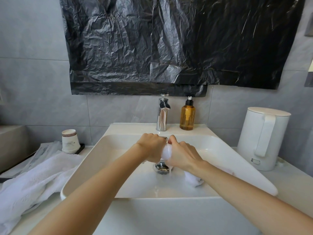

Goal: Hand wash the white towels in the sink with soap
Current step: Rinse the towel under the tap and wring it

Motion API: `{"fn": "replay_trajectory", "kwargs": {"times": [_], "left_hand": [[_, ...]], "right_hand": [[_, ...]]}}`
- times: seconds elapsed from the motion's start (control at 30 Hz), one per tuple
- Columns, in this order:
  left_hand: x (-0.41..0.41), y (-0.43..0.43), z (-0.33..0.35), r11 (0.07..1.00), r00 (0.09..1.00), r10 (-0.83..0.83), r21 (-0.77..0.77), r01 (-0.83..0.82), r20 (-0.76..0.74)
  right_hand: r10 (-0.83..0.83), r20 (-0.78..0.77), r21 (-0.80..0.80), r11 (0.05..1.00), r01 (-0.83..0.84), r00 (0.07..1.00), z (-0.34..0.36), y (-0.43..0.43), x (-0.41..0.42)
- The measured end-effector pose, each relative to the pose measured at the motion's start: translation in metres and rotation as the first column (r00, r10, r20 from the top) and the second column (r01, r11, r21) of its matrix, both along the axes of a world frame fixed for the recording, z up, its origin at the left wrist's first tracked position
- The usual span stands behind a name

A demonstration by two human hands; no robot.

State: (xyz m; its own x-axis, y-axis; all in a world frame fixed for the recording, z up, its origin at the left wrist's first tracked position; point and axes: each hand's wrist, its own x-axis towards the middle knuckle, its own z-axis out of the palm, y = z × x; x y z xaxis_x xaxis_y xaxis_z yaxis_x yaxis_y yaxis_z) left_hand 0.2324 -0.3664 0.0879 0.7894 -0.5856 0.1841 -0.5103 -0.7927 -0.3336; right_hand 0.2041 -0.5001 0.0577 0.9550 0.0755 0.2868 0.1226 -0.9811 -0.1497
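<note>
1 wet towel [166,150] drips over the sink [118,143], left hand [152,146] and right hand [183,155] fingers clenched round it; counter towel [33,180] seems unwashed.

Crinkled black plastic sheeting [169,44] hanging across a grey tiled wall [33,82], tall white plastic electric kettle [260,138] with a flat lid and handle on the right of the pale countertop [298,185], stack of white paper cups [70,141] mouth-down at the left, a flat black object [81,148] under their edge, clear plastic-wrapped packets [39,153] just beside them.

Tally: left hand [151,146] plus right hand [183,156] = 2; white towels 2: counter towel [33,180], sink towel [166,150]; sink [118,128] 1; tap [162,114] 1; soap bottle [187,116] 1; kettle [260,138] 1; paper-cup stack [70,141] 1
</note>
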Motion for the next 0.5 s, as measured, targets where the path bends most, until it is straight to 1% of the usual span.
{"fn": "replay_trajectory", "kwargs": {"times": [0.17, 0.27, 0.4, 0.47, 0.5], "left_hand": [[-0.006, -0.007, 0.012, 0.99, 0.971, 0.103, 0.114, -0.079, -0.217], [-0.005, -0.006, 0.01, 0.974, 0.952, 0.137, 0.214, -0.078, -0.275], [-0.004, -0.002, 0.006, 0.97, 0.945, 0.12, 0.239, -0.046, -0.306], [0.001, 0.001, 0.002, 0.979, 0.935, 0.123, 0.196, -0.059, -0.333], [0.004, 0.003, -0.001, 0.987, 0.924, 0.131, 0.136, -0.087, -0.359]], "right_hand": [[0.04, 0.062, -0.106, 0.994, -0.033, 0.997, -0.004, -0.006, 0.001], [0.07, 0.058, -0.173, 0.983, -0.059, 0.996, -0.004, -0.006, -0.003], [0.104, 0.09, -0.239, 0.968, -0.08, 0.99, -0.005, -0.005, -0.004], [0.117, 0.1, -0.249, 0.964, -0.089, 0.988, -0.005, -0.006, -0.003], [0.129, 0.115, -0.258, 0.961, -0.095, 0.985, -0.006, -0.007, -0.002]]}}
